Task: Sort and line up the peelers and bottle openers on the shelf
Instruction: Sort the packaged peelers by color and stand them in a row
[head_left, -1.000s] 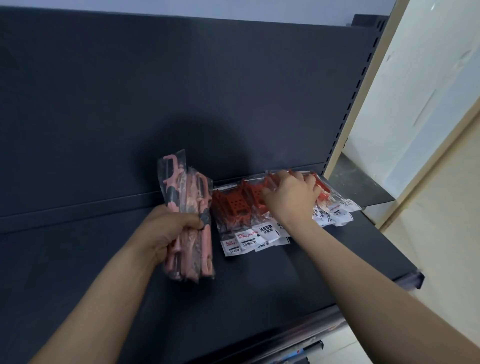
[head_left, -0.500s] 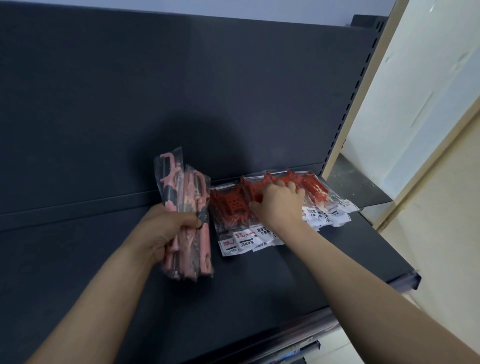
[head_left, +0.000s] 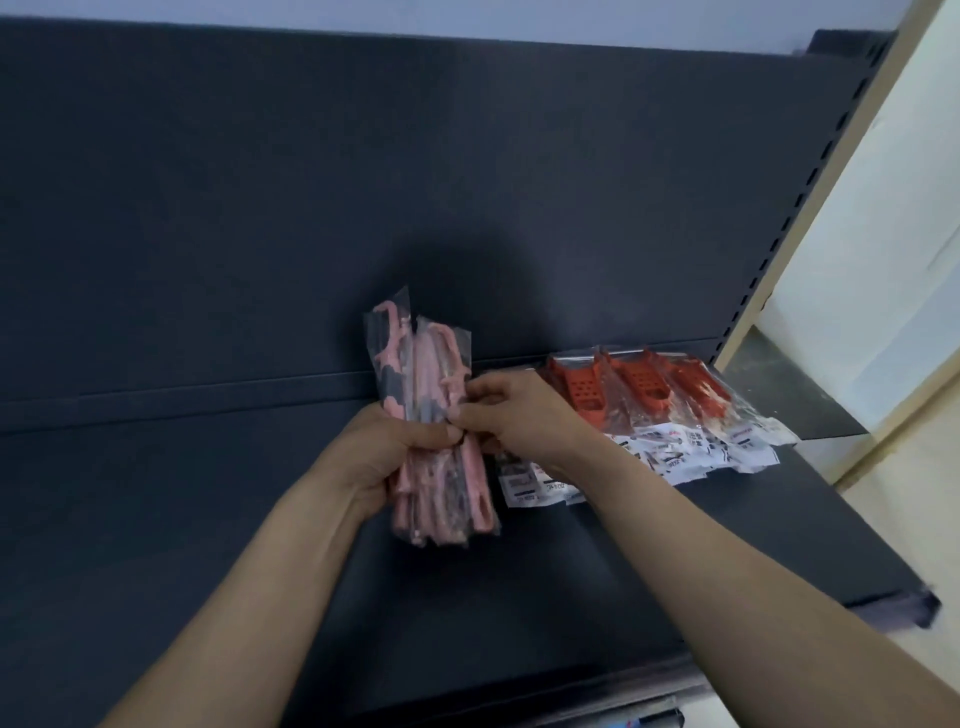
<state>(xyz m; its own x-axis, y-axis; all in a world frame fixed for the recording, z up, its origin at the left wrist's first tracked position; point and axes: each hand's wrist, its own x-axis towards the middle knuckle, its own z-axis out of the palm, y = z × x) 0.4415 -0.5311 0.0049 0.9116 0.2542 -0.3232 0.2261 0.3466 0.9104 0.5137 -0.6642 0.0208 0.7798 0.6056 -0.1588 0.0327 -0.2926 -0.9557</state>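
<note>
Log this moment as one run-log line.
left hand: grips pink packet bundle upright | right hand: pinches bundle's edge | red packets: overlapping row on shelf | stage: pink packet bundle not yet laid down

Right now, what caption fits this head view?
Left hand grips pink packets, right hand pinches them; red packets lie on the dark shelf.

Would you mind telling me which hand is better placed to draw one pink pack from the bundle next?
Right, probably. The left hand grips the whole pink bundle, while the right hand pinches its edge, beside the red packs on the shelf.
</note>
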